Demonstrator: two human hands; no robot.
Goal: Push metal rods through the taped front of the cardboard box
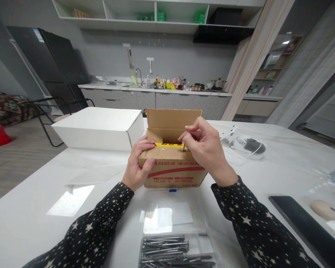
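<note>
A brown cardboard box with red printing stands in front of me, its back flap raised. My left hand grips its left edge, fingers over the top flap and thumb on the front. Between thumb and fingers, my right hand pinches a thin metal nail, held upright with its lower end at the top flap near the right side. Whether the point has pierced the cardboard I cannot tell. Closer to me, a clear plastic case lies with its lid open, several long nails inside.
To the left of the cardboard box sits a large white box. On the right are a white round fan-like device with a cable and a black flat slab. A kitchen counter runs behind the white table.
</note>
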